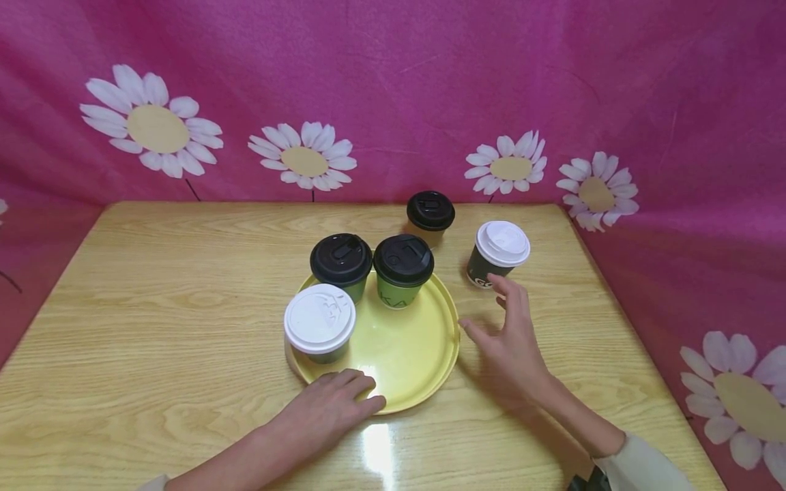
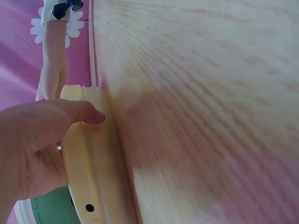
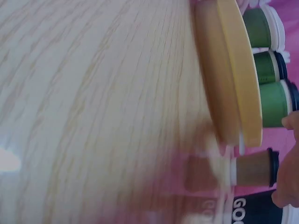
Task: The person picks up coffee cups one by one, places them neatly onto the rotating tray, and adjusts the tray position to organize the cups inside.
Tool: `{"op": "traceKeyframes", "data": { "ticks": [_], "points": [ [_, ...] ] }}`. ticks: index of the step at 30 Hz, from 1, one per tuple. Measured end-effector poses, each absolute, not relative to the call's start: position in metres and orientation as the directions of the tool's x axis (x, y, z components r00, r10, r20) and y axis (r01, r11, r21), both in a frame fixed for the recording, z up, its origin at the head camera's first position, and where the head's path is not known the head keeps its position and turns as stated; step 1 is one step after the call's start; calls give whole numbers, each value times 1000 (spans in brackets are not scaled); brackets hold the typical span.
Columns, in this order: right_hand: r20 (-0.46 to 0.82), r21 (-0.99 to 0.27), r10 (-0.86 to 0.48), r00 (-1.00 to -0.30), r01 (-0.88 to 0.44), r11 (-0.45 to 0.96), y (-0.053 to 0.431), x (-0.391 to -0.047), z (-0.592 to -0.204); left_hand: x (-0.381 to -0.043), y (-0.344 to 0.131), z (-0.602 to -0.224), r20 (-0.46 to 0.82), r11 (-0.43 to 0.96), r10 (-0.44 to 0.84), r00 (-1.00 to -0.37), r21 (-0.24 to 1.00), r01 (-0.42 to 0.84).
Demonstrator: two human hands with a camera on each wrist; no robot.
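Observation:
At the front left of a round yellow tray (image 1: 424,354), my left hand (image 1: 334,409) grips the rim. In the left wrist view its thumb (image 2: 88,112) lies over the tray's outer side. On the tray stand two green paper cups with black lids, one at back left (image 1: 341,262) and one beside it (image 1: 402,273), plus a white-lidded green cup (image 1: 321,320) at the left edge. My right hand (image 1: 516,341) is spread between the tray and a dark paper cup (image 1: 499,252) with a white lid and white lettering. Its fingertips are close to this cup, which stands on the table.
A brown paper cup (image 1: 430,215) with a black lid stands on the wooden table (image 1: 172,307) behind the tray. A pink cloth (image 1: 393,82) with white daisies hangs along the table's back and right edges.

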State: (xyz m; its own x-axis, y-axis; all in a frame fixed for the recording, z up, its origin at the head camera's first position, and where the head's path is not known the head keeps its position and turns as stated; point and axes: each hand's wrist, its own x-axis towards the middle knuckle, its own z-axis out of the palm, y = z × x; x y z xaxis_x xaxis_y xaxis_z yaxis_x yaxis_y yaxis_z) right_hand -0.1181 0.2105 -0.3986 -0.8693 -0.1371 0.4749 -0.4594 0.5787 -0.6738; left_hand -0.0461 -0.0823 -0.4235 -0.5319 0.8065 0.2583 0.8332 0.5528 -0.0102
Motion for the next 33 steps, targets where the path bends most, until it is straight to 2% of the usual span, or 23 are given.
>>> {"op": "traceKeyframes", "data": {
  "ticks": [4, 9, 23, 33],
  "points": [
    [385, -784, -1, -923, -327, 528, 208, -115, -386, -46, -82, -424, 259, 551, 807, -531, -10, 834],
    [304, -853, 100, -948, -223, 472, 216, -122, -389, -46, -82, -424, 256, 552, 807, -533, -5, 834],
    [290, -867, 191, -938, -173, 467, 252, -160, -438, -46, -83, -424, 245, 553, 806, -538, 10, 833],
    [184, -927, 208, -961, -100, 361, 246, -164, -419, -46, -83, -424, 247, 555, 804, -541, 14, 832]
  ]
}}
